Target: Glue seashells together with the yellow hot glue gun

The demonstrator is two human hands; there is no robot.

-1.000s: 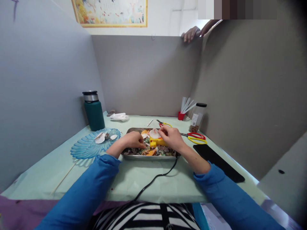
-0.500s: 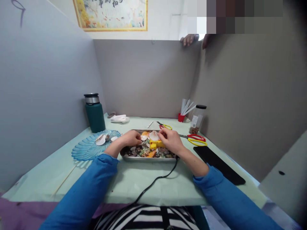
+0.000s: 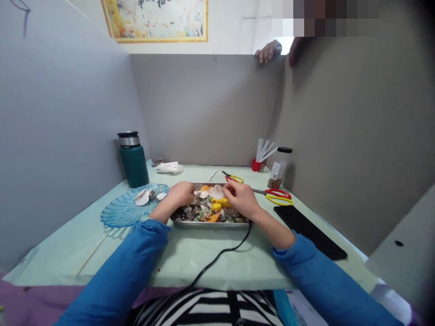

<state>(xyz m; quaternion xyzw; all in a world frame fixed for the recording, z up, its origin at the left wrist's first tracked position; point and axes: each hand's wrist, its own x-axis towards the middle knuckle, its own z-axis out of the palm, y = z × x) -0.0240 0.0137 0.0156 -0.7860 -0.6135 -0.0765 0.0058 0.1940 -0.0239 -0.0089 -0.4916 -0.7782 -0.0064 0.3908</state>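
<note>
Shell sorting in hand. The left hand (image 3: 181, 194) lay curled over shells in the tray (image 3: 210, 223), contents undeterminable. The right hand (image 3: 242, 198) pinched a white shell (image 3: 216, 192) above the yellow glue gun (image 3: 220, 203), mid-tray. Next move demands a steady fingertip grip.

Pale scallop shell (image 3: 216, 192), tilted, touching right grip (image 3: 242, 199) fingertips. Yellow tool (image 3: 220, 203) with black cord (image 3: 217, 258), lying just beside right grip, among mixed small shells (image 3: 196, 213). Steel tray (image 3: 210, 223), rectangular, flat beneath right grip and left grip (image 3: 181, 194).

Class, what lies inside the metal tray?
Mixed shells and pebbles fill the tray, with a yellow tool among them. The left hand and right hand cover parts, so what lies beneath them is hidden.
</note>
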